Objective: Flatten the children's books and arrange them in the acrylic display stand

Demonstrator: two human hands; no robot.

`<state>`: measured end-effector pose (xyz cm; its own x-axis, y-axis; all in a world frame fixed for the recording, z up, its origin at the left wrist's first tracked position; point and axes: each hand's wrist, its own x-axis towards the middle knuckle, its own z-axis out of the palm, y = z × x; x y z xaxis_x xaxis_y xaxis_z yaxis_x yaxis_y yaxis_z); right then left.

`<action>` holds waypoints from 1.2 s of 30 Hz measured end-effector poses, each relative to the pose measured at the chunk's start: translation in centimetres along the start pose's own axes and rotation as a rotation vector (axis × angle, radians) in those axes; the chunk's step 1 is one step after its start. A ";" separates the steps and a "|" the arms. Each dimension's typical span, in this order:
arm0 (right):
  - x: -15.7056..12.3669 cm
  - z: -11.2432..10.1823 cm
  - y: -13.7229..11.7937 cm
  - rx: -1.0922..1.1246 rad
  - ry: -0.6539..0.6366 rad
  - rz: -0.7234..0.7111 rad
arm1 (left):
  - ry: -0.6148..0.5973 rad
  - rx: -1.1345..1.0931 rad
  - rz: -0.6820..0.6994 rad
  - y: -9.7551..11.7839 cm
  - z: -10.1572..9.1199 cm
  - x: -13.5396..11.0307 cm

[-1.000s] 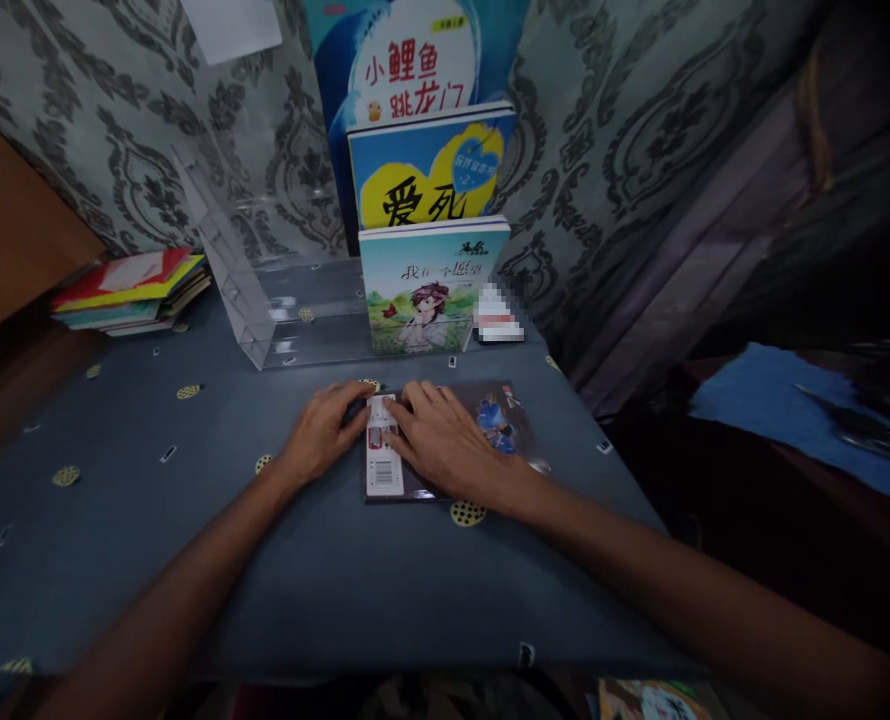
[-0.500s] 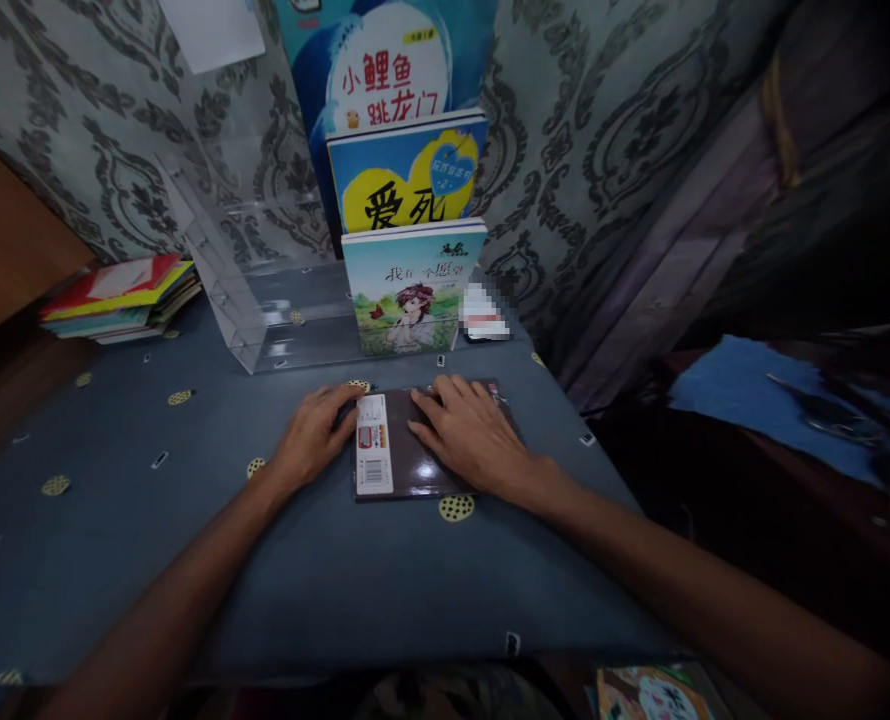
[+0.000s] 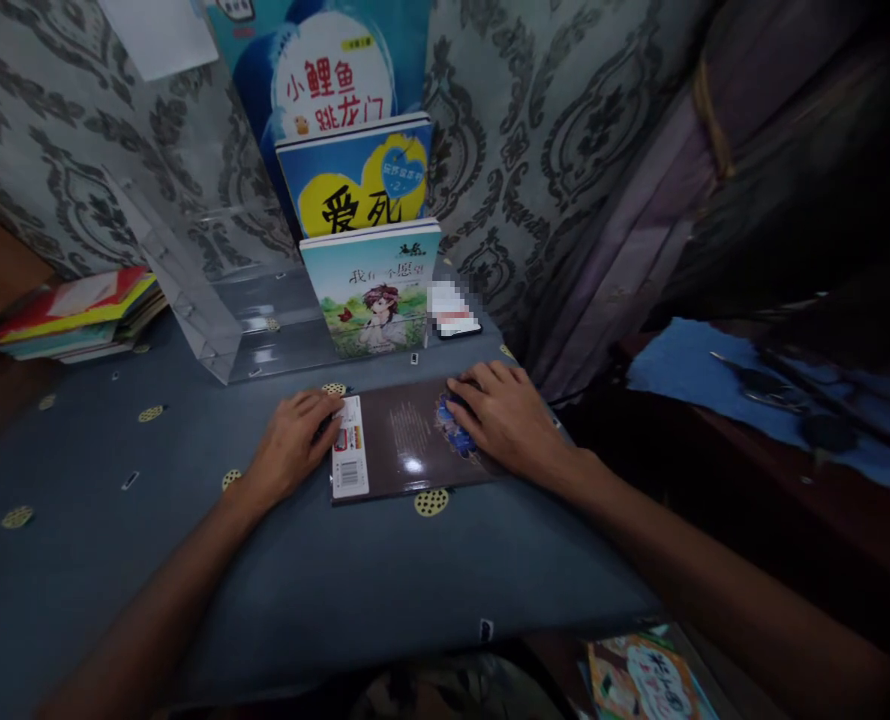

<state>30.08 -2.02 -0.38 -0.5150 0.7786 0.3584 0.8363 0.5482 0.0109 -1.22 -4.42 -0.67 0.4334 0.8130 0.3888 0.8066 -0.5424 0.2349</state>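
Observation:
A dark brown book (image 3: 392, 440) lies flat on the cloth-covered table, with a white barcode label (image 3: 350, 445) along its left side and a small blue picture near its right side. At its left edge rests my left hand (image 3: 295, 440), fingers bent and touching the label's upper corner, thumb apart. Over the right end lies my right hand (image 3: 509, 420), fingers spread on the cover and hiding its right edge. Neither hand is closed round the book.
Behind stands a clear plastic book rack (image 3: 205, 330) holding a teal book (image 3: 370, 300), a blue-yellow book (image 3: 355, 190) and a tall blue book (image 3: 332, 70). A book stack (image 3: 77, 310) lies left. A phone (image 3: 456, 310) is beside the rack; a blue cloth (image 3: 715, 370) lies right.
My right hand has slid right across the cover, uncovering printed text and the blue picture. My left hand stays at the left edge. The whole view has shifted to the right.

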 end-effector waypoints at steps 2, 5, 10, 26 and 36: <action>-0.6 0.4 1.2 0.084 0.023 0.027 | -0.029 0.041 0.007 0.3 -0.2 0.3; -1.1 0.8 2.3 0.264 0.026 0.080 | -0.064 0.110 0.021 1.0 -0.3 1.1; -1.1 0.6 2.8 0.541 0.050 0.139 | -0.076 0.119 0.106 3.2 1.1 3.2; -0.9 1.3 3.9 0.761 0.086 0.211 | -0.234 -0.004 0.260 7.8 5.4 10.0; -0.9 1.2 3.9 0.765 0.081 0.204 | -0.215 -0.089 0.286 7.5 5.9 9.7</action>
<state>33.55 -0.21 -1.73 -0.3256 0.8779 0.3510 0.5363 0.4772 -0.6961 11.40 0.66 -0.42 0.7188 0.6463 0.2562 0.6063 -0.7630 0.2239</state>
